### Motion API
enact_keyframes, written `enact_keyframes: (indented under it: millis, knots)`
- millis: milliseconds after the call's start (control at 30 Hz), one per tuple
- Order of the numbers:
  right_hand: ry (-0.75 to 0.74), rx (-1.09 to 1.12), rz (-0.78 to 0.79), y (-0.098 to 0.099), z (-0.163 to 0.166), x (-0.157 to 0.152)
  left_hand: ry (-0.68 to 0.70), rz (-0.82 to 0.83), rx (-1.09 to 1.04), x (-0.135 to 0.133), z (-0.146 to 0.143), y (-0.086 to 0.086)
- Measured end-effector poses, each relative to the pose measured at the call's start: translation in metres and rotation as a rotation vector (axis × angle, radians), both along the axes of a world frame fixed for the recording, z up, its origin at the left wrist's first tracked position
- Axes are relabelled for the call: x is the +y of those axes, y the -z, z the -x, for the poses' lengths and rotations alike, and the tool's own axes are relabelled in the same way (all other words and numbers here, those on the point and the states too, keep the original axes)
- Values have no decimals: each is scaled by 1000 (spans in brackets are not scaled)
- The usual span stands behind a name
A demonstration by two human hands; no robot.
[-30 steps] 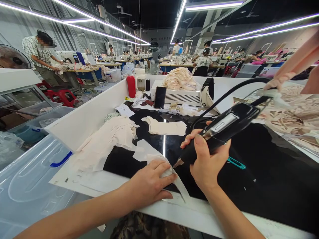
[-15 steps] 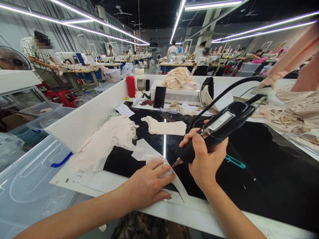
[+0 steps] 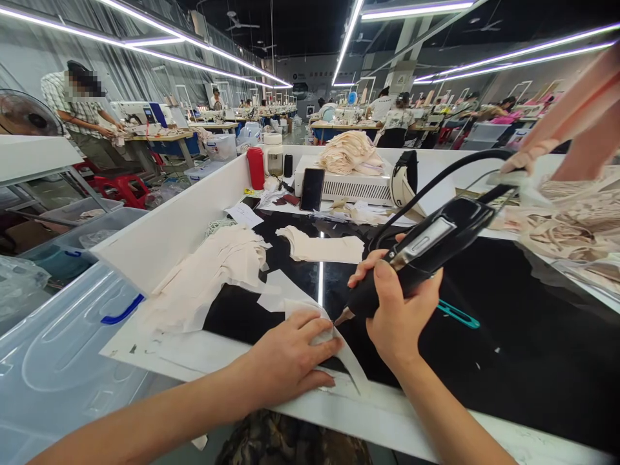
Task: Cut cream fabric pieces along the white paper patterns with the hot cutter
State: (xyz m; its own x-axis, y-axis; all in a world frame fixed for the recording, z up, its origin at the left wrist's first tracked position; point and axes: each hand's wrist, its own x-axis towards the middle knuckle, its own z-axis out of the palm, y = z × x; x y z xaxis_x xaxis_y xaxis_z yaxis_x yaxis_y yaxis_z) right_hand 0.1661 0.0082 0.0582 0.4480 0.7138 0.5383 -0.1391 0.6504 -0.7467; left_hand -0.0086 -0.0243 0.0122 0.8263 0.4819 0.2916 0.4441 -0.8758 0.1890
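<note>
My left hand point(image 3: 298, 352) lies palm down near the table's front edge, fingers stretched out and pressing on a cream fabric piece point(image 3: 349, 361) with a curved strip along its right side. In my right hand point(image 3: 404, 310) is a black corded hand tool point(image 3: 436, 242), tilted, with its tapered metal tip point(image 3: 343, 316) at the fabric beside my left fingertips. Whether the tip touches the cloth I cannot tell. Behind my left hand a pale fabric scrap point(image 3: 281, 290) sticks out. A larger pile of cream pieces point(image 3: 208, 271) is to the left, and a small stack point(image 3: 324, 247) lies farther back.
A teal slim tool point(image 3: 458, 314) lies right of my hand on the black tabletop point(image 3: 533, 342). Along the back are a phone point(image 3: 311, 189), a red container point(image 3: 255, 168) and a white vented box point(image 3: 356, 189) topped with cloth. The tool's cable point(image 3: 436, 181) arches overhead.
Both hands, the tool and the fabric hold nearly the same places. The view has shifted very slightly, and people in the background have changed posture.
</note>
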Motion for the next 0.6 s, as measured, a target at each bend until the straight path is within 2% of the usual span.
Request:
enact_keyframes:
  millis: [300, 600]
  knots:
    - [-3, 57, -9, -3, -6, -3, 2, 11, -4, 1, -1, 2]
    - [-16, 6, -18, 2, -7, -5, 8, 1, -8, 2, 1, 3]
